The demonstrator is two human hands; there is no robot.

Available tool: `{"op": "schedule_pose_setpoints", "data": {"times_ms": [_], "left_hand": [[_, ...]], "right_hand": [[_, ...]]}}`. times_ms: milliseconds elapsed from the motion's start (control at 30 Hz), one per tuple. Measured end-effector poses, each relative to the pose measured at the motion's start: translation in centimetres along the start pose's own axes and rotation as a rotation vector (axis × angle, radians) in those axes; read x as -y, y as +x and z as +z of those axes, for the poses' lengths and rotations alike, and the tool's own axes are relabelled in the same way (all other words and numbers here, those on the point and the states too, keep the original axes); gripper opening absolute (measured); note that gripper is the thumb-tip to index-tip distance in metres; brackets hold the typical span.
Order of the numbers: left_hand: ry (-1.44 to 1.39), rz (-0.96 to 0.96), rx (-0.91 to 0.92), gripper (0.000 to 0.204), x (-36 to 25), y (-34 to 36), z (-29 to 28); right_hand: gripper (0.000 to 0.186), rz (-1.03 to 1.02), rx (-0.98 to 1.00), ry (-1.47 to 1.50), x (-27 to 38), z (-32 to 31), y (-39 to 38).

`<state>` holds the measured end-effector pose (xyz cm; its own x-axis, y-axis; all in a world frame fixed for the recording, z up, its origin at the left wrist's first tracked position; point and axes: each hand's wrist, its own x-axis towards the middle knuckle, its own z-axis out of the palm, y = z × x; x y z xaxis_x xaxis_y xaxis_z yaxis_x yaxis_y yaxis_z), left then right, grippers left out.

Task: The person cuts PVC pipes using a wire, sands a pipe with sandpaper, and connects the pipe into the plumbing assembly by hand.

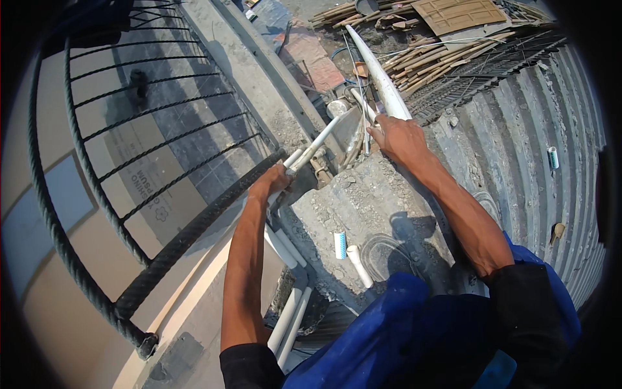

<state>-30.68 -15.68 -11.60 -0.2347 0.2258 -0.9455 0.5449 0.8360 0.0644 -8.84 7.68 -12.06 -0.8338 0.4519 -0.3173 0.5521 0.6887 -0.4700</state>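
My left hand (275, 180) is closed around the lower end of a thin white pipe (319, 139), beside the end of a dark steel bar. That pipe slants away toward the upper right. Farther right, my right hand (400, 137) curls over the near end of a thicker white pipe (379, 68); some of its fingers are hidden. Below and between my hands, a short blue-and-white pipe piece (340, 245) and a white pipe with a wider end (358, 264) lie on a rubble-strewn corrugated sheet (337, 207). A brown pipe fitting (319, 166) shows beside the left pipe.
A twisted-bar metal grille (188, 236) stands at left, over a beige wall. Corrugated sheeting (518, 142) covers the right side. Wooden poles (424, 65) and a brown door panel (460, 16) lie at the far right. More white pipes (291, 324) run down beside my left forearm.
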Motion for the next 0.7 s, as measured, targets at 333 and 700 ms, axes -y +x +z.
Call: {"op": "schedule_pose_setpoints", "data": {"times_ms": [333, 700], "left_hand": [[-0.084, 0.010, 0.081, 0.043, 4.2, 6.3, 2.9], [0.092, 0.140, -0.005, 0.034, 5.5, 8.7, 5.0]], "right_hand": [[0.029, 0.126, -0.134, 0.262, 0.3, -0.3, 0.1], [0.025, 0.122, -0.185, 0.295, 0.1, 0.0, 0.0]]}}
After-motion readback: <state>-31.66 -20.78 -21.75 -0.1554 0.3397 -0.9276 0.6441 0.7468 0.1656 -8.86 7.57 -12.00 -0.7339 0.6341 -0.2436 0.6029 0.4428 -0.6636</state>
